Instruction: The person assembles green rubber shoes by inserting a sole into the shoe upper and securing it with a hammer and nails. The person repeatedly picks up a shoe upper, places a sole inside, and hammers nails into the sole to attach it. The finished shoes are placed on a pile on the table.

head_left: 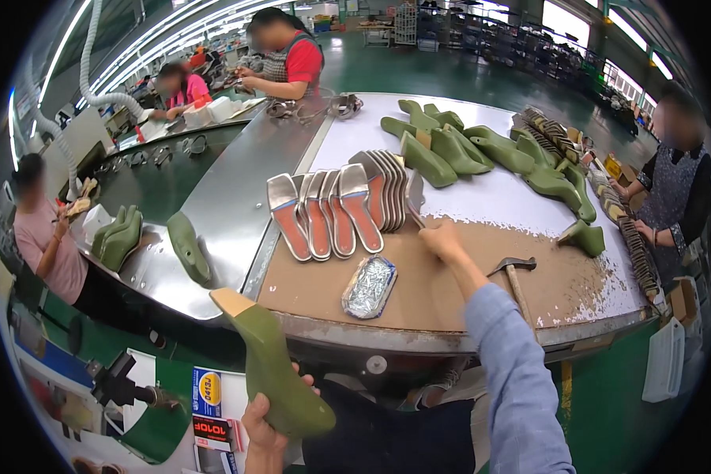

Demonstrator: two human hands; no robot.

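Note:
My left hand [264, 426] is wrapped round a green shoe last [280, 367] with a tan toe tip, held up in front of the table edge. At the right end of the row of insoles, my right hand [442, 240] pinches the lower end of a silver-edged insole [415, 192] standing on its side. The other insoles [320, 217], silver-rimmed with orange-red middles, lean in overlapping stacks just left of it. Nearer me lies a small dish of nails [369, 287]. A hammer [518, 288] rests right of my right forearm.
Several green lasts [450, 150] are heaped on the table's far right. More lasts [188, 249] stand on the metal surface [221, 205] at left. A long rack of soles [628, 229] runs along the right edge, beside a co-worker [675, 182]. Other people work at the left and back.

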